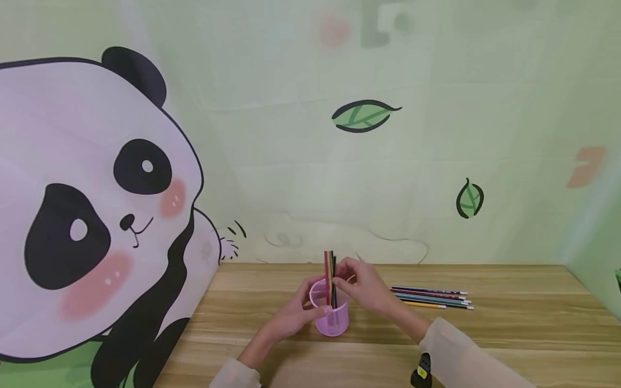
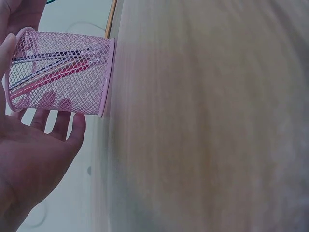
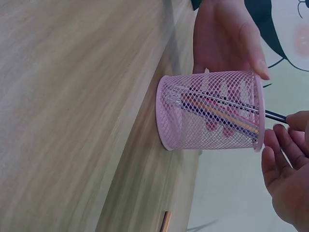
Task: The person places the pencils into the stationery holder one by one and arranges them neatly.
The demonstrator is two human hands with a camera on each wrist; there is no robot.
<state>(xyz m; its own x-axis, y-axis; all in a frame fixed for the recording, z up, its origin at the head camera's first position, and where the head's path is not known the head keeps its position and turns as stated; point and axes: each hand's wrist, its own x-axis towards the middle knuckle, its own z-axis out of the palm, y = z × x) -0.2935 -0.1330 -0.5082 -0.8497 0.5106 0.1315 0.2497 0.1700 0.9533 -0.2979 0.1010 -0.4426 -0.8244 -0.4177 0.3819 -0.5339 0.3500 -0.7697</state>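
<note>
A pink mesh pencil cup (image 1: 332, 325) stands upright on the wooden table. My left hand (image 1: 291, 316) holds it round the side, with the thumb by the front rim and the fingers behind, as the left wrist view of that hand (image 2: 41, 159) shows. Several pencils (image 1: 327, 275), one with a red-pink body, stand leaning inside the cup (image 2: 63, 72). Over the rim, my right hand (image 1: 366, 285) pinches a dark pencil (image 3: 275, 116) between thumb and fingers. Its lower part is inside the mesh.
Right of the cup, several pencils (image 1: 429, 297) lie side by side on the table (image 1: 509, 323), with white eraser ends pointing right. Behind the table hangs a green backdrop (image 1: 271, 161) with a printed panda (image 1: 145, 226) and leaves.
</note>
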